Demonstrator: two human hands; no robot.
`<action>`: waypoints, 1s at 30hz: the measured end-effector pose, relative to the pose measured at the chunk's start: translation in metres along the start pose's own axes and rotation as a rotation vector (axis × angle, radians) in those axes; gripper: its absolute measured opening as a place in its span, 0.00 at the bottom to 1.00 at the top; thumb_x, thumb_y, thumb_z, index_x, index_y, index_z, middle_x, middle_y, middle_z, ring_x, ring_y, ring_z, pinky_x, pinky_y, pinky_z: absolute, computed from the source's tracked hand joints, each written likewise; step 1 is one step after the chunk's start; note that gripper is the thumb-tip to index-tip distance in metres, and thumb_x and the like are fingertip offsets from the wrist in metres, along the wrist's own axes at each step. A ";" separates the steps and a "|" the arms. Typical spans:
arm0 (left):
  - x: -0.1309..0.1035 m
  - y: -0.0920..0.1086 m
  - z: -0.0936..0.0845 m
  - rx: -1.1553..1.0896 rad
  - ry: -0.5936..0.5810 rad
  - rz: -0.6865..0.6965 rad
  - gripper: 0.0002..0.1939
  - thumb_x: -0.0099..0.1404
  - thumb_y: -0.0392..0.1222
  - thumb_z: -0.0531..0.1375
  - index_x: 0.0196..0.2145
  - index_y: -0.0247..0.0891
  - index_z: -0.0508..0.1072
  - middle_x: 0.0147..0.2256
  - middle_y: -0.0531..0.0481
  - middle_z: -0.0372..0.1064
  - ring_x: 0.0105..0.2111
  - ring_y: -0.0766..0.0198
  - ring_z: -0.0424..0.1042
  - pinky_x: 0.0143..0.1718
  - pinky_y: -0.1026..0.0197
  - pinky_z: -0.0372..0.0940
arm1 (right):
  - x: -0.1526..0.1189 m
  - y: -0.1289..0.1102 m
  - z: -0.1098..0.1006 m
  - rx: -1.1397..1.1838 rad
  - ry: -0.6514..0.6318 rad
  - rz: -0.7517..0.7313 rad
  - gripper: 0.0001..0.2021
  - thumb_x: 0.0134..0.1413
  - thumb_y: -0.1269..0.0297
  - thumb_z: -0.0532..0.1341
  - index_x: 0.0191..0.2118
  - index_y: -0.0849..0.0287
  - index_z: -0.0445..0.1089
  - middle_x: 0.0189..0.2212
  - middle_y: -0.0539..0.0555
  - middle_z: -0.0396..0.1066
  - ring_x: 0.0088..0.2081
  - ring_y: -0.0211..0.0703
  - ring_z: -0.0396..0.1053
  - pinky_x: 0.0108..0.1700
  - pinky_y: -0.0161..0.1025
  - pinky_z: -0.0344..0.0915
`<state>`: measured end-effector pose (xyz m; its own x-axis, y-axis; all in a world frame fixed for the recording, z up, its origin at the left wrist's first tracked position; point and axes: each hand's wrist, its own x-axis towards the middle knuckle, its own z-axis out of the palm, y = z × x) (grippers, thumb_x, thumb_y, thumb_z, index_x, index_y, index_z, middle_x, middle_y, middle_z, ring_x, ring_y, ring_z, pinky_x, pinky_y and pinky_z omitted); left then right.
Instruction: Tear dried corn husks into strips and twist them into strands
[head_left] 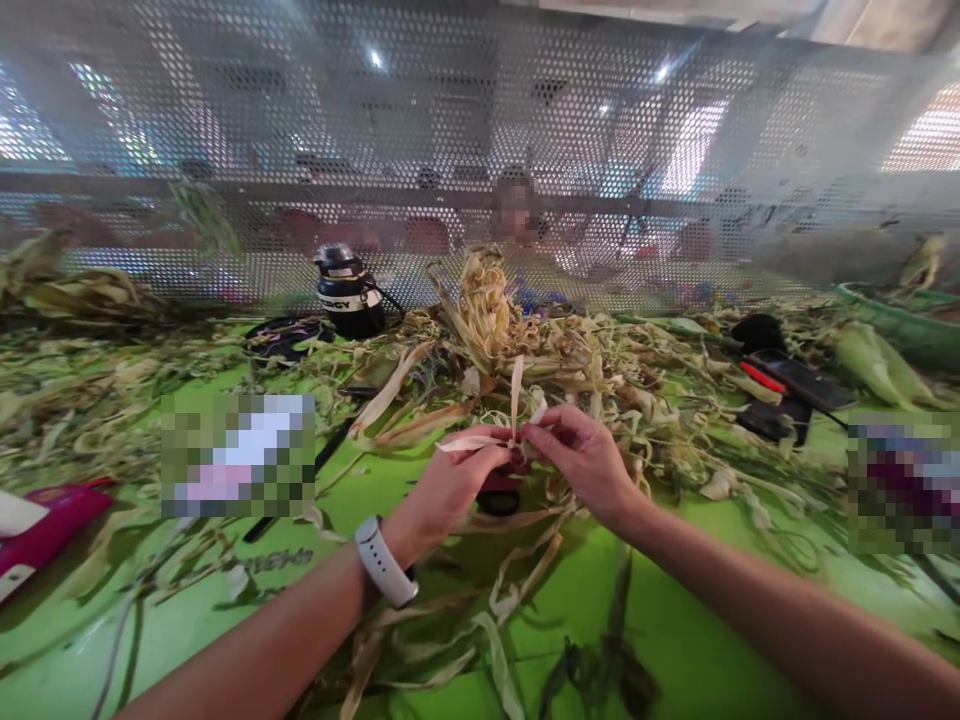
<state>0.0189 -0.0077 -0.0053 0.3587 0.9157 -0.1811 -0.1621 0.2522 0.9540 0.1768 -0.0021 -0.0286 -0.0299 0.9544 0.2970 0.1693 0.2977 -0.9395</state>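
Head view: 2 bare hands work over a bright green worktop (pixel 349 505) strewn with dry leaves, to the right of a black bottle with a white lettered band (pixel 346 285) and nearer the wearer than it. The left hand (pixel 457 482), with a pale grey wristband (pixel 386 563), is nearly closed, thumb and fingertips pinching. The right hand (pixel 586 458) is in a similar pinch, thumb against forefinger. Between them they hold thin, cream-coloured strips of dry husk (pixel 517 385), 1 standing upright and 1 pointing left; fingers hide the join, so I cannot tell which hand bears which strip. Just below the fingers is a dark looped object (pixel 499 502), possibly a scissor handle. Right of the bottle stands a tall, tan bundle of curled husks (pixel 484 300).

The strips look papery and likely to split. A light, steady left pinch near their meeting point, with small right-hand fingertip movements and the loose ends kept apart, should serve best.
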 end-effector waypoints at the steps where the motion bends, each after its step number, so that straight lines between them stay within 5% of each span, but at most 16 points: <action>1: 0.000 -0.001 0.000 0.020 0.004 0.007 0.10 0.52 0.41 0.63 0.33 0.36 0.72 0.30 0.51 0.73 0.32 0.61 0.72 0.36 0.58 0.68 | 0.000 0.002 0.000 -0.021 0.010 -0.024 0.11 0.48 0.56 0.63 0.28 0.60 0.69 0.26 0.49 0.65 0.27 0.35 0.62 0.28 0.32 0.61; 5: 0.005 -0.007 -0.004 0.081 0.001 0.043 0.17 0.47 0.43 0.67 0.34 0.35 0.70 0.28 0.51 0.72 0.29 0.64 0.71 0.34 0.61 0.68 | -0.001 0.004 0.001 -0.022 0.000 -0.041 0.10 0.49 0.57 0.62 0.28 0.59 0.69 0.27 0.50 0.65 0.28 0.37 0.64 0.30 0.33 0.62; 15: 0.005 0.000 -0.003 0.177 0.066 0.078 0.08 0.52 0.37 0.60 0.33 0.39 0.73 0.31 0.51 0.72 0.30 0.63 0.70 0.30 0.64 0.68 | -0.001 0.000 0.001 0.053 -0.060 0.142 0.13 0.50 0.52 0.60 0.28 0.58 0.62 0.21 0.44 0.59 0.19 0.31 0.57 0.20 0.30 0.61; 20: 0.003 0.003 -0.002 0.273 0.058 0.090 0.09 0.54 0.39 0.57 0.34 0.39 0.73 0.32 0.50 0.70 0.31 0.62 0.69 0.21 0.66 0.65 | -0.003 0.001 0.003 -0.023 -0.063 0.045 0.10 0.55 0.56 0.57 0.30 0.57 0.62 0.23 0.46 0.63 0.21 0.32 0.59 0.21 0.29 0.56; 30: 0.013 -0.011 -0.011 0.334 0.101 0.196 0.11 0.53 0.43 0.62 0.36 0.39 0.73 0.27 0.52 0.70 0.26 0.65 0.68 0.23 0.67 0.62 | -0.003 0.002 0.005 0.000 -0.033 0.014 0.11 0.54 0.56 0.57 0.30 0.59 0.61 0.23 0.47 0.62 0.23 0.33 0.59 0.24 0.30 0.53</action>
<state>0.0148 0.0053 -0.0207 0.2554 0.9668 0.0051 0.0953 -0.0305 0.9950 0.1727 -0.0039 -0.0317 -0.0604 0.9587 0.2778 0.1699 0.2841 -0.9436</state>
